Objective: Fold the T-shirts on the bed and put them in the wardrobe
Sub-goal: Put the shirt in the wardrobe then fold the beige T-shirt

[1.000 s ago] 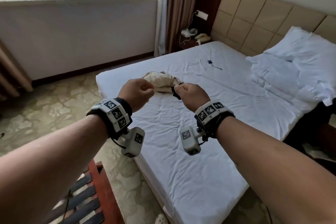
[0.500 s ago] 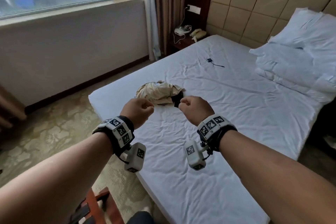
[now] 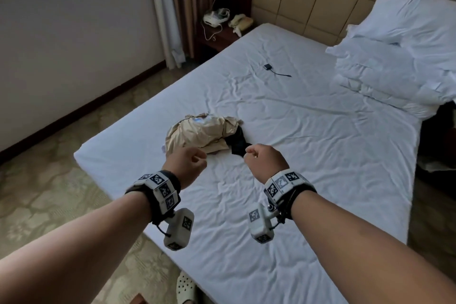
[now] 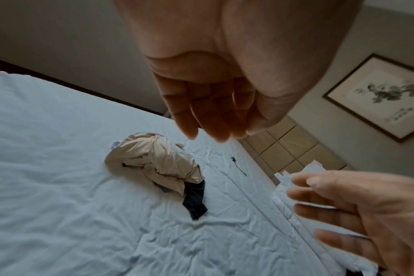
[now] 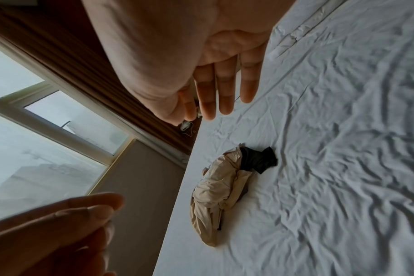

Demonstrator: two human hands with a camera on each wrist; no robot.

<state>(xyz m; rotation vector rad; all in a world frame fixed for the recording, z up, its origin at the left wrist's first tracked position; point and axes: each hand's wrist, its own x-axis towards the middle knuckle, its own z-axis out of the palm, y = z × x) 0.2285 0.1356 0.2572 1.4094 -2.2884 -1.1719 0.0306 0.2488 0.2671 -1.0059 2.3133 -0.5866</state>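
The beige T-shirt (image 3: 197, 134) is lying crumpled, hiding most of the black T-shirt (image 3: 235, 144) beneath it; the left hand (image 3: 186, 163) is covering its near edge in the head view. Whether more garments are lying in the heap cannot be told. The small black device (image 3: 267, 66) with its cord is showing too small to identify. The pillows (image 3: 404, 57) are being cut off by the right edge. In the right wrist view the left hand's fingers (image 5: 59, 220) are blurring.

A crumpled beige T-shirt (image 3: 197, 134) lies bunched over a black T-shirt (image 3: 237, 143) on the bed (image 3: 308, 155).
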